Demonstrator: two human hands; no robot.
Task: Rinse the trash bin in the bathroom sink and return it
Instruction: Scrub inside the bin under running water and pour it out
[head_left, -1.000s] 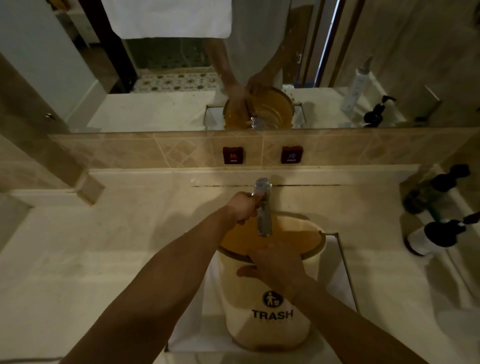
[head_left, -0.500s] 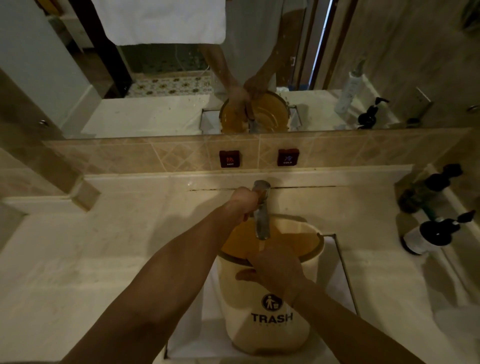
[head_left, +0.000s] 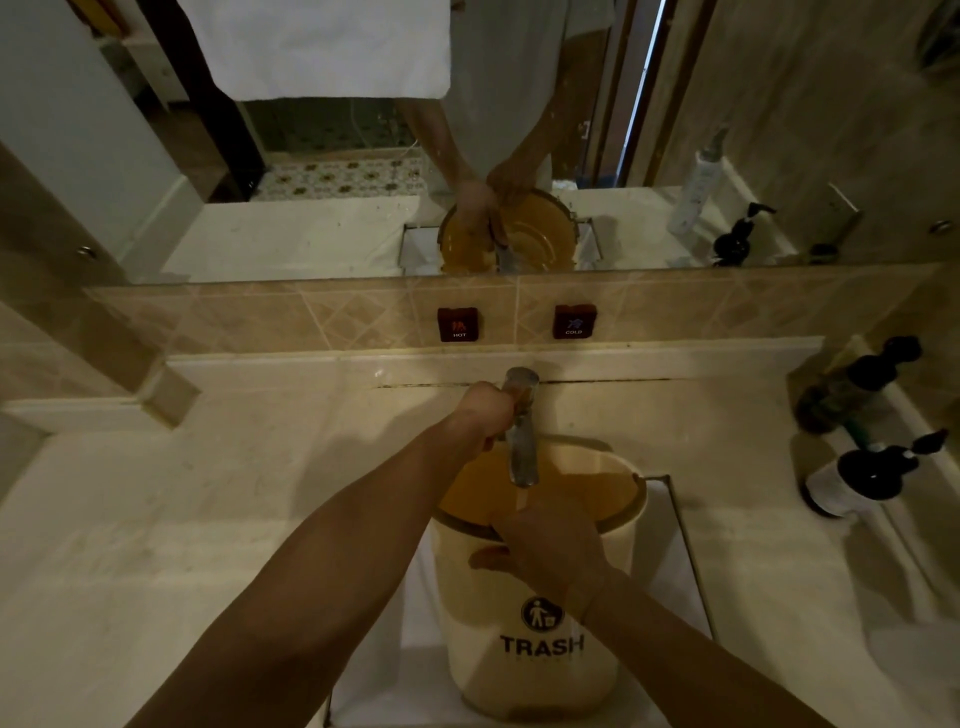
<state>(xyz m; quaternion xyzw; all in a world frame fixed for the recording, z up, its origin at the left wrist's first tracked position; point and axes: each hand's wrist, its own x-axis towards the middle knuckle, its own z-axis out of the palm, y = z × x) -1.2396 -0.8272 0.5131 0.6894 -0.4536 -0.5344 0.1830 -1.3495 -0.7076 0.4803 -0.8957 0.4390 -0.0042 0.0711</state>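
Cream trash bin (head_left: 535, 670) with black lettering, orange inside, red wall tags (head_left: 458, 324), diamond-patterned beige tiles (head_left: 270, 317)

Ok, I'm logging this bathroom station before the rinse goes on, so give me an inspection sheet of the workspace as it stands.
Surface: pale stone counter around a white sunken sink.
Job's things: cream trash bin stands upright in the sink, mouth under the tap spout.
Clutter: two dark pump bottles on the counter's right side.
Hands: left hand has its grip on the tap; right hand holds the bin's near rim.
Cables: nothing seen.
Surroundings: mirror above a tiled band carrying HOT and COLD plaques.
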